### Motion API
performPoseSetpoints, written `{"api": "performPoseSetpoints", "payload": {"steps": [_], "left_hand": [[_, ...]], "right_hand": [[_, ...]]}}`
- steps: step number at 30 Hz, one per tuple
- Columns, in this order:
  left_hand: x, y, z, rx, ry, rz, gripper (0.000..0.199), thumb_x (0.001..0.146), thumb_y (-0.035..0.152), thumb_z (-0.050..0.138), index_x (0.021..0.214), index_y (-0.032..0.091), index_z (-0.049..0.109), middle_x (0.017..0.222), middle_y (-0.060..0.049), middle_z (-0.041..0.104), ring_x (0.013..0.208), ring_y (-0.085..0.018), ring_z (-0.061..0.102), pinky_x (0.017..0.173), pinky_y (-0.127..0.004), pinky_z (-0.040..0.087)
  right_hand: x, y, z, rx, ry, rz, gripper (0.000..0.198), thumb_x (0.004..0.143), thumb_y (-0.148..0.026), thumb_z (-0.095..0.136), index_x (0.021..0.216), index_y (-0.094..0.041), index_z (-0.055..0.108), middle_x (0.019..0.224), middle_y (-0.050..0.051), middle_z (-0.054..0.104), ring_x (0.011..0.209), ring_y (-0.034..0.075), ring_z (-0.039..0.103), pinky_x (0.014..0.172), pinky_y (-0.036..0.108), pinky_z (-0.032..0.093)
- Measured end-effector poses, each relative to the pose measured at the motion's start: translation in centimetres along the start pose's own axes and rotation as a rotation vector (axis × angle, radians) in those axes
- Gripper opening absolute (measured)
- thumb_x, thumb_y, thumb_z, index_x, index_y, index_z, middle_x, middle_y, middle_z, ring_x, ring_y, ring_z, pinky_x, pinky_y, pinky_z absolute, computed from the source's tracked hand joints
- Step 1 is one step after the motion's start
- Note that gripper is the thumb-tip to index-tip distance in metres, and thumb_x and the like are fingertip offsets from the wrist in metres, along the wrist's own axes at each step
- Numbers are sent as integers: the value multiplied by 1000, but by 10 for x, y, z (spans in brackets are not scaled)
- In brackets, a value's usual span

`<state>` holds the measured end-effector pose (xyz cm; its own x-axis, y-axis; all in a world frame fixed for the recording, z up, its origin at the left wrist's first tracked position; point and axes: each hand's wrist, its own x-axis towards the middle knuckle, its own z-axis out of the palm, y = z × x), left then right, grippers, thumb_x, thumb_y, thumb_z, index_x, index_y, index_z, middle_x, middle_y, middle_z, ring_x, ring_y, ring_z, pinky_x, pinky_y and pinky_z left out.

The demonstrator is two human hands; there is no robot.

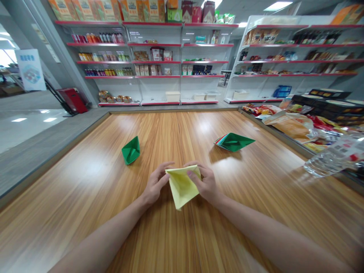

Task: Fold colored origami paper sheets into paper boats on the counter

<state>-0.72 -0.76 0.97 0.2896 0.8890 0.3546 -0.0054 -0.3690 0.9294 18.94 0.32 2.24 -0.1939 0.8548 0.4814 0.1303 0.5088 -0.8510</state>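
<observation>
Between my two hands is a folded piece of yellow paper (182, 187), opened into a hollow with a point turned down towards me. My right hand (205, 182) grips its right side, thumb inside the fold and fingers behind. My left hand (157, 183) holds the upper left corner, its fingers partly hidden behind the paper. To the left on the wooden table (159, 129) sits a green folded paper boat (131, 151). On the right lies a stack of folded papers (233, 142), green on top with white, red and blue edges beneath.
A clear plastic bottle (327, 161) lies at the right table edge. Beyond it are snack packets (292, 123) and black boxes (327, 102). Shelves of goods (159, 60) stand behind the table. A red box-like object (73, 100) is on the floor at left.
</observation>
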Motion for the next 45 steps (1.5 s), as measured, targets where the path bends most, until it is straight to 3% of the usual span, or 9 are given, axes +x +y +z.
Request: {"api": "performPoseSetpoints", "payload": {"steps": [4,7,10,15,20,25,32,40,45], "left_hand": [[-2,3,2,54,49,185,61,88,39,50,141,21,28,129,-14,48,110,-26,51,92,-44,42],[-3,10,4,318,49,295,55,82,28,60,133,23,41,139,-14,38,122,-29,41,98,-46,37],[-2,14,4,447,-23,311,35,83,24,58,118,19,53,124,-13,49,114,-27,47,95,-44,40],[1,9,0,575,-48,229,35,85,27,57,119,16,54,97,-9,57,92,-22,51,82,-39,45],[0,-1,-2,683,-95,249,54,84,31,59,134,15,45,99,-10,51,93,-22,49,83,-38,46],[-2,-8,-1,747,-105,349,55,88,25,53,140,16,37,101,-10,50,94,-21,48,82,-39,47],[-1,-4,-2,787,-163,507,57,89,21,52,143,19,33,100,-11,49,90,-21,47,74,-37,48],[-1,-4,1,810,-182,479,58,90,27,52,144,22,32,98,-10,47,89,-20,47,75,-37,49],[1,-3,1,873,-159,422,48,90,31,51,137,29,44,95,-7,45,85,-19,47,73,-33,49]], "right_hand": [[5,10,3,286,-46,517,42,80,-53,57,76,-12,65,63,6,62,55,17,58,48,26,43],[6,15,4,256,-270,617,45,75,-55,60,68,-11,64,61,4,61,55,17,57,49,25,42],[7,18,3,43,-267,518,39,76,-50,60,64,-13,64,64,3,61,60,16,57,53,25,43],[7,18,-1,-297,79,260,26,82,-40,56,87,-16,66,90,7,61,69,16,57,61,27,47],[4,15,-4,-73,-72,110,28,93,-34,41,91,-17,64,82,5,63,76,17,59,68,27,45],[-4,11,-4,43,-188,92,26,92,-38,44,94,-17,60,79,3,60,68,14,56,60,25,42],[-6,9,4,178,-346,245,19,76,-31,62,85,-14,59,74,1,59,65,13,54,56,22,42],[-2,16,6,209,-351,424,19,70,-32,59,67,-14,63,61,0,59,58,13,52,53,22,40],[-1,21,3,189,-181,353,19,74,-30,54,70,-13,63,63,-1,58,56,11,50,51,21,37]]}}
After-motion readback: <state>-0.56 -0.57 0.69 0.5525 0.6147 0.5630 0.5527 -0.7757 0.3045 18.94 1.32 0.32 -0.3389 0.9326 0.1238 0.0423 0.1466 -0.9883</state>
